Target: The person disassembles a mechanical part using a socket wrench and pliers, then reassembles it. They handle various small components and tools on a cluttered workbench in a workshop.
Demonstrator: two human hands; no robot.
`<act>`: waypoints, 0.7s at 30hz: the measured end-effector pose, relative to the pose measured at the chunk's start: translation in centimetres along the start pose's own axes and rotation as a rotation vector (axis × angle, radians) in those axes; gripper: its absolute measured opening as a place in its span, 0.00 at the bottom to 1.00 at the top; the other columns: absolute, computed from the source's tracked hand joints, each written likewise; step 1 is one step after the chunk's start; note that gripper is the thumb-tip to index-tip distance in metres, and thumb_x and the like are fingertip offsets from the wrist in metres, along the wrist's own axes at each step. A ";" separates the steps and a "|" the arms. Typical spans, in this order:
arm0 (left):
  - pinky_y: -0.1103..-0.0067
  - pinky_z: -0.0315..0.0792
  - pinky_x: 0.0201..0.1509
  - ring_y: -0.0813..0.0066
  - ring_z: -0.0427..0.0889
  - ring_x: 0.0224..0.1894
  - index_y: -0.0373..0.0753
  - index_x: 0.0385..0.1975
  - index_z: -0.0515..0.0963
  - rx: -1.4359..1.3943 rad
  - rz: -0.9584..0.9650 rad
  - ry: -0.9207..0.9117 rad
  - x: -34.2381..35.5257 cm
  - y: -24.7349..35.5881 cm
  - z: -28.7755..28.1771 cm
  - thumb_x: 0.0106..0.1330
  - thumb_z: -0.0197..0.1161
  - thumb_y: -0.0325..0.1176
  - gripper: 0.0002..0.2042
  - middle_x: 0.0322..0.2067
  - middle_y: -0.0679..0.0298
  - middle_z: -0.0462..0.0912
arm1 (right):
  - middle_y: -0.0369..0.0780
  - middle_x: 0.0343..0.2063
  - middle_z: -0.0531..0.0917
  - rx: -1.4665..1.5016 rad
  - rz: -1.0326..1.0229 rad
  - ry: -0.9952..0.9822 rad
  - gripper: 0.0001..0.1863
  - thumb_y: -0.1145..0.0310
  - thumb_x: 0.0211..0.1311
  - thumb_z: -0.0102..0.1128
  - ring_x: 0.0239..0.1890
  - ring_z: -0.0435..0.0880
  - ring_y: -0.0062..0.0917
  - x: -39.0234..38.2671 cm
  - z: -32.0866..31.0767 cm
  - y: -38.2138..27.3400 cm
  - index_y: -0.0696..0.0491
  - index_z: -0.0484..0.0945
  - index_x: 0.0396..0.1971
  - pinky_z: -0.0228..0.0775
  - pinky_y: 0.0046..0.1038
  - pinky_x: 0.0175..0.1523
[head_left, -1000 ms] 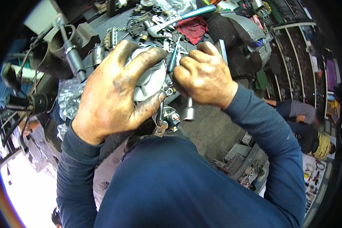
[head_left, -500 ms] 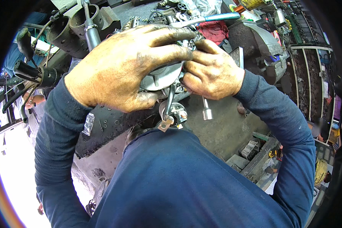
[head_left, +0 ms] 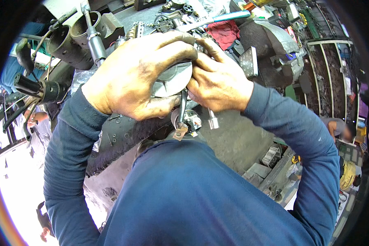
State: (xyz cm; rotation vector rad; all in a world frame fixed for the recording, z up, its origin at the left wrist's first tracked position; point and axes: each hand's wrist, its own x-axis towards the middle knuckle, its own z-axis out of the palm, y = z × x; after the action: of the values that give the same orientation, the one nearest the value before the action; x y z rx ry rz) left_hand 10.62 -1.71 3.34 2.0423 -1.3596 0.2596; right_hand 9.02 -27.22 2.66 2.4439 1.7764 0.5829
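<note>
My left hand (head_left: 131,78) is curved over a round grey metal housing (head_left: 174,80), fingers along its far side and thumb at its near side. Close against it on the right is my right hand (head_left: 221,80), its fingers bent. A shiny socket wrench end (head_left: 213,121) sticks out below that hand; the rest of the tool is hidden. Beneath the housing hangs a solenoid-like cylinder (head_left: 190,119) with a thick black cable (head_left: 183,105) and a flat copper-coloured tab (head_left: 180,133). My fingers hide the far side of the housing.
Behind my hands the bench carries a blue-handled tool (head_left: 231,16), a red cloth (head_left: 223,35) and assorted metal parts. Dark upright cylinders (head_left: 69,47) stand at the left. Small washers and screws (head_left: 117,137) lie near the bench edge. A rack (head_left: 330,74) is at the far right.
My right hand has shifted slightly left, and the socket end has moved left and a little up with it. My left hand still lies over the housing.
</note>
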 end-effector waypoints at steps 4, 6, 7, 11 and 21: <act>0.56 0.72 0.69 0.36 0.78 0.63 0.31 0.60 0.75 -0.041 0.026 0.005 0.4 -0.1 0.1 0.46 0.71 0.43 0.38 0.60 0.39 0.78 | 0.39 0.28 0.83 0.084 -0.064 0.012 0.16 0.58 0.43 0.60 0.47 0.81 0.35 -0.1 0.6 0.9 0.54 0.84 0.28 0.47 0.59 0.83; 0.56 0.72 0.69 0.35 0.77 0.63 0.30 0.59 0.75 -0.036 0.023 0.032 0.5 -0.1 0.2 0.46 0.71 0.43 0.38 0.58 0.39 0.79 | 0.40 0.28 0.83 0.080 -0.042 -0.028 0.16 0.57 0.42 0.61 0.47 0.81 0.36 -0.5 0.7 1.1 0.53 0.85 0.28 0.46 0.58 0.83; 0.56 0.72 0.68 0.35 0.77 0.63 0.30 0.59 0.75 -0.032 0.023 0.039 0.6 -0.1 0.3 0.46 0.71 0.42 0.38 0.58 0.39 0.79 | 0.39 0.29 0.84 0.064 -0.031 -0.005 0.15 0.58 0.44 0.62 0.47 0.81 0.35 -0.6 0.8 1.1 0.54 0.85 0.27 0.54 0.57 0.80; 0.57 0.73 0.68 0.36 0.77 0.63 0.30 0.59 0.75 -0.007 -0.003 0.028 0.6 0.2 0.7 0.46 0.71 0.41 0.37 0.59 0.39 0.78 | 0.38 0.28 0.84 0.058 0.063 0.000 0.12 0.59 0.49 0.62 0.45 0.81 0.34 -0.6 0.6 0.1 0.54 0.84 0.23 0.65 0.52 0.68; 0.58 0.73 0.68 0.37 0.78 0.62 0.32 0.56 0.76 0.023 -0.070 0.033 1.7 1.3 0.9 0.46 0.69 0.41 0.34 0.59 0.40 0.78 | 0.35 0.17 0.81 -0.071 0.261 0.008 0.08 0.59 0.46 0.62 0.30 0.81 0.28 -0.7 0.1 -1.3 0.47 0.80 0.18 0.71 0.37 0.50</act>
State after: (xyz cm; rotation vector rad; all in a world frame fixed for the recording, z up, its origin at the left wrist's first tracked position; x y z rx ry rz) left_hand 10.05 -3.83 4.09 2.0916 -1.2678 0.2779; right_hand 7.69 -27.45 1.99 2.6455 1.4207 0.6626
